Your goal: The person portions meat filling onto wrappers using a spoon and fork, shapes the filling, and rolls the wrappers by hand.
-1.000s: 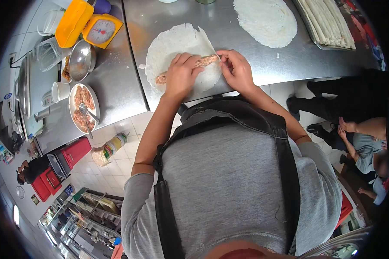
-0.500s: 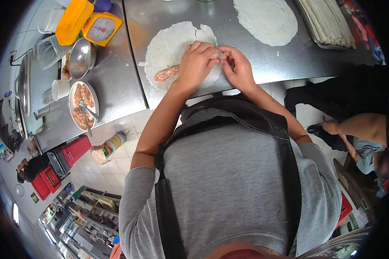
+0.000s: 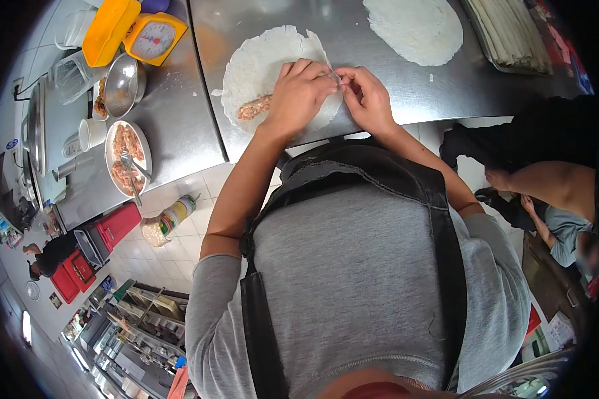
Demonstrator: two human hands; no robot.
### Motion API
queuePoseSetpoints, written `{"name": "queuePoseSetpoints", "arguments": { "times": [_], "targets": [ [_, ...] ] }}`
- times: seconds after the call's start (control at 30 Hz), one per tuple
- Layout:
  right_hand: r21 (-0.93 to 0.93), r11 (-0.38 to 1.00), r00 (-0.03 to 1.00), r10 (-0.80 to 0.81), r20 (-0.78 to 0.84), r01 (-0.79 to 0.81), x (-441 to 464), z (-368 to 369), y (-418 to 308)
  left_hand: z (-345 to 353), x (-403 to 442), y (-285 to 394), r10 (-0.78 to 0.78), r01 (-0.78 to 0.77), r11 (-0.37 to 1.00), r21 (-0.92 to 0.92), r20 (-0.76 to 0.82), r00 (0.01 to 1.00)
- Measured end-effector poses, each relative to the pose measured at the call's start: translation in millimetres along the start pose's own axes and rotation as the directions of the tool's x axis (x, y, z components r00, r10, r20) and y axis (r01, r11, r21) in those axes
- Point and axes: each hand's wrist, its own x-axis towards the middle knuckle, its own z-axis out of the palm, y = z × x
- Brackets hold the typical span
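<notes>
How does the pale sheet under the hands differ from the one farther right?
The handled sheet carries pinkish filling; the other sheet shows none. The left hand and right hand are at the handled sheet; the other sheet lies untouched. Both are thin, pale and roughly round, on the metal table.

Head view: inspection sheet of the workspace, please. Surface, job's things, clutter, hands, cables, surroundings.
Surface: stainless-steel table, dark seam, scattered white specks.
Job's things: round dough sheet bearing a ground-meat strip; second dough sheet; long pale rolls.
Clutter: yellow kitchen scale, metal bowl, white oval dish of ground meat with utensils.
Hands: left hand covers part of the strip; right hand has fingertips at the round sheet's right edge; exact grip unclear.
Cables: dark cord by the left wall.
Surroundings: person in black far left; person in grey at right; bottle on floor.
</notes>
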Motion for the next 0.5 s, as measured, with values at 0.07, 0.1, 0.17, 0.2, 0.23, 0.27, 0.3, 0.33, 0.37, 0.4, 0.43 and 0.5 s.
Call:
{"name": "queuePoseSetpoints", "arguments": {
  "times": [0.07, 0.1, 0.17, 0.2, 0.23, 0.27, 0.3, 0.33, 0.37, 0.4, 0.43, 0.5],
  "targets": [
    [0.008, 1.000, 1.000, -0.001, -0.003, 0.001, 1, 0, 1, 6, 1, 2, -0.015, 0.016, 1.000, 0.025, -0.050, 0.999],
    [0.013, 1.000, 1.000, -0.002, -0.007, 0.003, 1, 0, 1, 9, 2, 4, -0.050, 0.051, 0.999, 0.014, -0.042, 0.998],
    [0.022, 1.000, 1.000, 0.002, -0.008, -0.002, 1, 0, 1, 12, 3, 9, -0.125, 0.125, 0.992, -0.006, -0.024, 0.992],
    [0.024, 1.000, 1.000, 0.006, -0.009, -0.006, 1, 0, 1, 15, 2, 9, -0.138, 0.138, 0.990, -0.003, -0.039, 0.990],
    [0.026, 1.000, 1.000, 0.011, -0.011, -0.011, 1, 0, 1, 20, 0, 9, -0.149, 0.150, 0.989, -0.001, -0.053, 0.987],
    [0.025, 1.000, 1.000, 0.009, -0.008, -0.009, 1, 0, 1, 23, -2, 8, -0.160, 0.160, 0.987, -0.001, -0.065, 0.985],
    [0.024, 1.000, 1.000, 0.009, -0.005, -0.008, 1, 0, 1, 23, -4, 8, -0.182, 0.181, 0.983, -0.013, -0.076, 0.980],
    [0.022, 1.000, 1.000, 0.007, -0.003, -0.007, 1, 0, 2, 22, -7, 6, -0.203, 0.202, 0.979, -0.026, -0.088, 0.975],
    [0.022, 1.000, 1.000, 0.002, -0.001, -0.002, 1, 0, 2, 20, -9, 4, -0.224, 0.222, 0.974, -0.039, -0.101, 0.969],
    [0.023, 1.000, 1.000, -0.003, 0.001, 0.003, 1, 0, 3, 17, -12, 3, -0.229, 0.225, 0.973, -0.044, -0.098, 0.969],
    [0.025, 1.000, 1.000, -0.008, 0.003, 0.008, 1, 0, 4, 12, -17, 2, -0.234, 0.230, 0.972, -0.049, -0.094, 0.968],
    [0.015, 1.000, 1.000, -0.001, 0.015, 0.001, 1, -1, 3, 3, -29, -3, -0.237, 0.235, 0.972, -0.026, -0.097, 0.967]
  ]
}}
